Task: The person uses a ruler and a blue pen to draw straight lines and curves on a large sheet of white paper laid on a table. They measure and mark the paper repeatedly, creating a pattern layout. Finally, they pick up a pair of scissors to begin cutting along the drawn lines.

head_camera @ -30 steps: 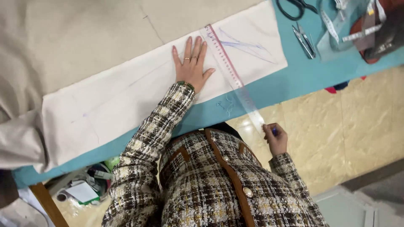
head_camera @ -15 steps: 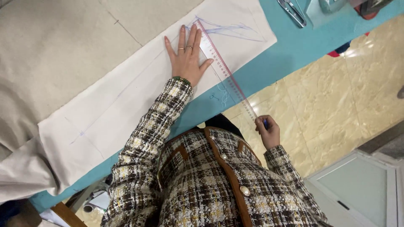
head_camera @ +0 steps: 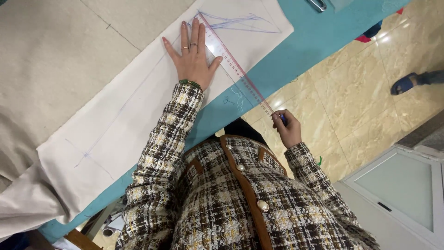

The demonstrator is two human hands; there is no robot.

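My left hand (head_camera: 192, 60) lies flat with fingers spread on a white fabric piece (head_camera: 115, 125). Its thumb side presses on a long clear ruler (head_camera: 236, 69) with red markings. The ruler runs diagonally from the fabric's far corner, past blue pen lines (head_camera: 240, 21), over the teal table (head_camera: 300, 51) edge toward me. My right hand (head_camera: 289, 129) is off the table near my chest, pinching the ruler's near end. A small blue pen-like thing shows between its fingers. Faint blue lines cross the fabric lengthwise.
A large beige cloth (head_camera: 60, 55) lies beyond the white piece. A metal clip (head_camera: 317, 4) sits at the table's far edge. On the marble floor (head_camera: 351, 92) stands another person's blue shoe (head_camera: 404, 83). A white glazed panel (head_camera: 402, 185) is at lower right.
The view has shifted, so the scissors and tools at the table's far end are out of frame. Both hands keep their places on the fabric and ruler.
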